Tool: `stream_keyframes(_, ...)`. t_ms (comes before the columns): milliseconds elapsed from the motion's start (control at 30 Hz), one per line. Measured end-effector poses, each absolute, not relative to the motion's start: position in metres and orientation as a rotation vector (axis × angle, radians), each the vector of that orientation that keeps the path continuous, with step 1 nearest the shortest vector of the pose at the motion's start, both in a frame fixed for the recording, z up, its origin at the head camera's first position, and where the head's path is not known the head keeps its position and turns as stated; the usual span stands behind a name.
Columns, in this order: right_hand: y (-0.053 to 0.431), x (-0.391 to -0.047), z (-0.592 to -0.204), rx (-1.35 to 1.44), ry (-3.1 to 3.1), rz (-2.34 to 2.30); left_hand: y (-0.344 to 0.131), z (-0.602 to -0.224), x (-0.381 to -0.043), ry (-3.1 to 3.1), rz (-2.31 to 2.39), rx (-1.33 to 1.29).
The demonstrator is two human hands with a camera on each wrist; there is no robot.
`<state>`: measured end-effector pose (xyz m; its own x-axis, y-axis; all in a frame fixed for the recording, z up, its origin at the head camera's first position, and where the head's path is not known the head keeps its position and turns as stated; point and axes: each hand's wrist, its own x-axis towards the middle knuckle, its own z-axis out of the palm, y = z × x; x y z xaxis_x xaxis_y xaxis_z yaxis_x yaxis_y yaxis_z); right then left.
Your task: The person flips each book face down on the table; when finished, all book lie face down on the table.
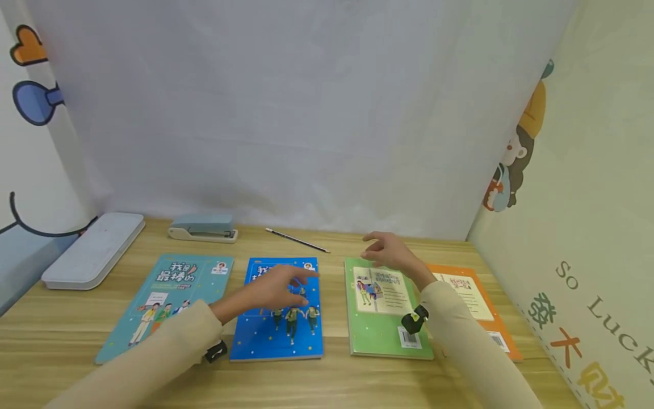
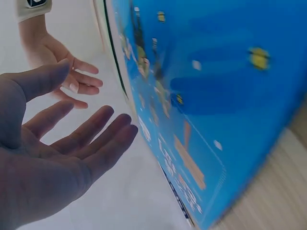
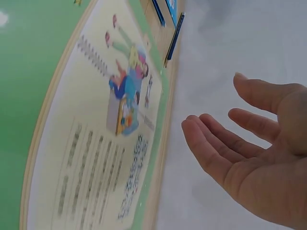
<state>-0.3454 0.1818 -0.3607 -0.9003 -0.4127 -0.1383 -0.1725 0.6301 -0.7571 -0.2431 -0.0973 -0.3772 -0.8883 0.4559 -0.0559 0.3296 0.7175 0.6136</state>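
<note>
In the head view my left hand [image 1: 274,288] hovers over a blue book [image 1: 255,341] with cartoon children on its cover. Its fingers are loosely bent and hold nothing; the left wrist view shows a gap between the fingertips and the blue cover [image 2: 220,62]. My right hand [image 1: 390,251] is raised above the top edge of a green book [image 1: 373,335], which lies with its barcode side up. The right wrist view shows that hand [image 3: 249,148] with relaxed fingers and nothing in them, apart from the green book [image 3: 33,62].
A teal book [image 1: 168,307] lies on the left, an orange book [image 1: 480,301] on the right, partly behind my right forearm. Along the back are a white case [image 1: 97,250], a blue-and-white stapler [image 1: 204,227] and a pencil [image 1: 298,240]. A wall rises at the right.
</note>
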Motion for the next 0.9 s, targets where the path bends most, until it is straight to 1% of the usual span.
stream_keyframes(367, 0.129, -0.344, -0.378, -0.54, 2.418, -1.282, -0.133, -0.383, -0.228, 2.722, 0.752, 0.643)
stream_keyframes(500, 0.117, -0.345, -0.385, -0.539, 2.399, -1.28, -0.142, -0.387, -0.223, 2.685, 0.707, 0.684)
stream_keyframes(667, 0.102, -0.347, -0.392, -0.529, 2.407, -1.254, -0.148, -0.392, -0.218, 2.676, 0.625, 0.675)
stream_keyframes(900, 0.089, -0.346, -0.398, -0.534, 2.431, -1.206, -0.152, -0.397, -0.213, 2.646, 0.578, 0.739)
